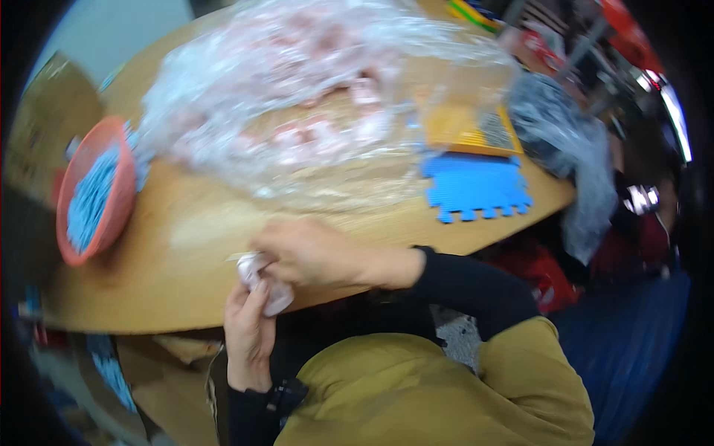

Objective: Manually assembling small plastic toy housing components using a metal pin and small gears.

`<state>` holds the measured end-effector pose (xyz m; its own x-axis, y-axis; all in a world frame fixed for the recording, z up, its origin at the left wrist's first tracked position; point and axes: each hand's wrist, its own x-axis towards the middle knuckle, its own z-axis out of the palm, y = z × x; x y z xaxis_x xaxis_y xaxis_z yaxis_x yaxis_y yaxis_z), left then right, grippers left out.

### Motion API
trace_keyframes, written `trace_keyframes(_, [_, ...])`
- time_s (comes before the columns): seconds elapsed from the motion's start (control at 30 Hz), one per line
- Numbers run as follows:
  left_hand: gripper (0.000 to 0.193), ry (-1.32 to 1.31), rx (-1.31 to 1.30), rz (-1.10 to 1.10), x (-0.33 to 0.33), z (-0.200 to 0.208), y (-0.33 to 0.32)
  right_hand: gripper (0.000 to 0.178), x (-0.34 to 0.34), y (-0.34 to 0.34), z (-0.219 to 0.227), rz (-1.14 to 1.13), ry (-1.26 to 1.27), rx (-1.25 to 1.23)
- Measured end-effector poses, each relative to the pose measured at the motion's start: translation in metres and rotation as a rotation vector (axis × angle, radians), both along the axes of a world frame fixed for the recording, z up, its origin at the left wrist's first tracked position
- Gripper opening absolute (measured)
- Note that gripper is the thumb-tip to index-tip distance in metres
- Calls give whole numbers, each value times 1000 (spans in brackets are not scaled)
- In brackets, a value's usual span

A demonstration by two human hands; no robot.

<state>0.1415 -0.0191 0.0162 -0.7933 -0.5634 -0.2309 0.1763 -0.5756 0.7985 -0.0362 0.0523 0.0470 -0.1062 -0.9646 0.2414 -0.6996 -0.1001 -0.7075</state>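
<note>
A small pale pink and white piece (278,297), smooth and shiny, is pinched in my left hand (249,327) just off the table's near edge; its exact kind is not clear. Above it, my right hand (309,253) reaches across from the right with its fingers bent down onto the top of the same piece. Motion smears the right fingertips, and whether they grip the piece is hidden. A thin pale strip (238,257) sticks out to the left beside the right fingers. Several similar pink pieces (323,135) lie in a large clear plastic bag (216,97) farther back.
The wooden table (186,275) curves around in front of me. On its left stands a coral plastic bowl (125,182) of light blue strips (95,197). At right are a blue foam mat (476,184), a yellow tray (454,134) with small grey bits, and a grey plastic bag (558,126).
</note>
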Motion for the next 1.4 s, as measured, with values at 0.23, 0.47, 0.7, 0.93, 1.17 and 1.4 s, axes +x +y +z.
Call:
trace_keyframes(0.23, [32, -318, -515, 528, 139, 24, -77, 34, -85, 42, 34, -446, -70, 196])
trace_keyframes(0.47, [58, -1277, -1179, 421, 256, -41, -64, 22, -182, -35, 7, -435, 541, 24])
trace_keyframes(0.7, [63, -989, -391, -217, 192, -57, -22, 47, -188, -63, 7, -390, 552, 490])
trace_keyframes(0.93, [64, -704, -814, 31, 127, -76, -28, 33, -213, -55, -38, -442, 297, 455])
trace_keyframes(1.17, [52, -1255, -905, 53, 117, -34, -14, 37, -338, -50, -73, -305, 48, 429])
trace_keyframes(1.4, [57, -1292, -940, 175, 185, -7, 31, 36, -301, -49, -44, -183, -129, 350])
